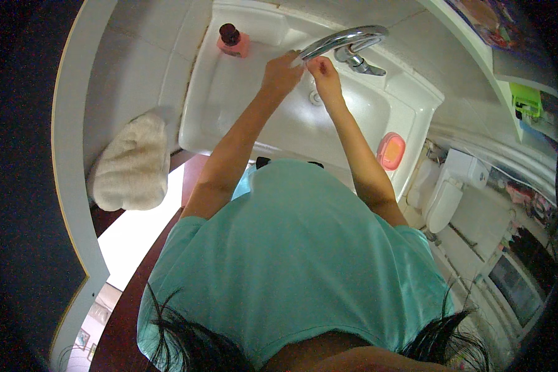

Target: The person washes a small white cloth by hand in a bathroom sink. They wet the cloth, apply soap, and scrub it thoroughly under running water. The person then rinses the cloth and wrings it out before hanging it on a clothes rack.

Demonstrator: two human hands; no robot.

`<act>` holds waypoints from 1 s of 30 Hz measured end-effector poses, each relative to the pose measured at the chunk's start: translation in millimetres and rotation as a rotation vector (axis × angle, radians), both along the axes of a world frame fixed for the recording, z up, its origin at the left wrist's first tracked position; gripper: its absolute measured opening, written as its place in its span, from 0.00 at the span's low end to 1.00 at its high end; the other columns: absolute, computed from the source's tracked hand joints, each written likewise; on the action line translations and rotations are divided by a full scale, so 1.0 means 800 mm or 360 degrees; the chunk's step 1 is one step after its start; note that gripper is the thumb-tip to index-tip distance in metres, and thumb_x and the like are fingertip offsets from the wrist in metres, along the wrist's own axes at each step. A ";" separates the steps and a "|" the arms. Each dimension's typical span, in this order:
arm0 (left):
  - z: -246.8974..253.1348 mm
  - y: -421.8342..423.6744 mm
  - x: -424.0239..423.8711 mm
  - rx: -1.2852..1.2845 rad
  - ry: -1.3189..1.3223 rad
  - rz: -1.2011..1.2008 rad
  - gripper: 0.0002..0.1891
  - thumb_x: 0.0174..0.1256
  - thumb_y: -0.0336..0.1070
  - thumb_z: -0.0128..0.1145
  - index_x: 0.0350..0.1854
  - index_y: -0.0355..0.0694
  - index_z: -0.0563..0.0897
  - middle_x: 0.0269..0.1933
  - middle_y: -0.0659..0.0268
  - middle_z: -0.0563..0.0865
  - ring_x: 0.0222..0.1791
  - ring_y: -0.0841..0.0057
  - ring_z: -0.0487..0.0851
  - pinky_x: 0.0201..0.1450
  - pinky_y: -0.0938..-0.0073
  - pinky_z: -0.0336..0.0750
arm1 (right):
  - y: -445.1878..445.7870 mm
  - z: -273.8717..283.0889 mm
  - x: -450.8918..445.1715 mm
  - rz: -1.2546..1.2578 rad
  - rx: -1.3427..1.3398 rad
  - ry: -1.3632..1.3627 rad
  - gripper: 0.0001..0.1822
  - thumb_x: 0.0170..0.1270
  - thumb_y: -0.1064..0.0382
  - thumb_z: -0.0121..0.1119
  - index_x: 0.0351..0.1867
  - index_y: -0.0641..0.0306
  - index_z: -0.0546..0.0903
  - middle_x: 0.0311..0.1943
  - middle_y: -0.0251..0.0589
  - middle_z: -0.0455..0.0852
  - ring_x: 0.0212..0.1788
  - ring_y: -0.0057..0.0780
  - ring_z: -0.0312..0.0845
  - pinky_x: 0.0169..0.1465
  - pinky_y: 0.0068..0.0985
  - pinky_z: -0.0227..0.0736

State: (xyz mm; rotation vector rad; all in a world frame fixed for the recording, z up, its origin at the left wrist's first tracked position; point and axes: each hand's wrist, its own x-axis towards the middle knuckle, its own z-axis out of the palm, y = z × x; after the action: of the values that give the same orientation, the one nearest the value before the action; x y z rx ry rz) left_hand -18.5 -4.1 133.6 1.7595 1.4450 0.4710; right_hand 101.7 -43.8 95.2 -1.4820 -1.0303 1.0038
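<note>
Both hands are together over a white washbasin (367, 107), at the tip of the curved chrome faucet (339, 39). My left hand (282, 73) is just left of the spout tip, its fingers partly hidden behind the spout. To the right of the tip, my right hand (324, 74) has its fingers curled in. A whitish blur between the hands looks like water. Whether either hand holds anything cannot be made out. The drain (315, 97) lies below, close to my right wrist. The faucet's lever handle (369, 69) points to the right.
A pink bottle with a dark cap (232, 42) stands at the basin's back left corner. On the right rim sits a pink soap dish (390, 151) with orange soap. A cream towel (132, 167) hangs at left. Beyond the basin, at right, is a toilet (446, 200).
</note>
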 end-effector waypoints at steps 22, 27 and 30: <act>-0.050 0.001 -0.037 -0.1211 -0.1329 0.0839 0.16 0.60 0.48 0.46 0.41 0.42 0.74 0.38 0.68 0.77 0.34 0.77 0.76 0.31 0.79 0.71 | 0.025 -0.002 -0.063 -0.0025 0.0116 0.0032 0.16 0.54 0.59 0.55 0.43 0.63 0.72 0.33 0.44 0.78 0.32 0.31 0.76 0.35 0.26 0.71; -0.079 -0.001 -0.016 -0.1048 -0.1854 0.0390 0.15 0.61 0.46 0.45 0.44 0.43 0.74 0.37 0.71 0.78 0.33 0.79 0.76 0.29 0.81 0.71 | 0.023 0.009 -0.075 -0.0120 -0.0192 -0.0587 0.28 0.47 0.46 0.60 0.38 0.71 0.73 0.30 0.56 0.78 0.33 0.45 0.77 0.35 0.32 0.71; -0.134 0.008 -0.020 -0.0842 -0.1816 0.0370 0.14 0.60 0.45 0.46 0.44 0.44 0.75 0.36 0.72 0.78 0.32 0.80 0.76 0.29 0.80 0.71 | 0.028 0.005 -0.083 -0.0139 -0.0018 -0.0690 0.26 0.49 0.44 0.56 0.31 0.72 0.74 0.25 0.55 0.78 0.31 0.49 0.76 0.34 0.33 0.70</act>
State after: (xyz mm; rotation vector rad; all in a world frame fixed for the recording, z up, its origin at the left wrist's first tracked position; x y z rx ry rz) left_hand -34.7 2.3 26.2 0.6463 0.7963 0.9127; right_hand 35.6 -21.2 99.5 -1.7834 -1.2493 0.6383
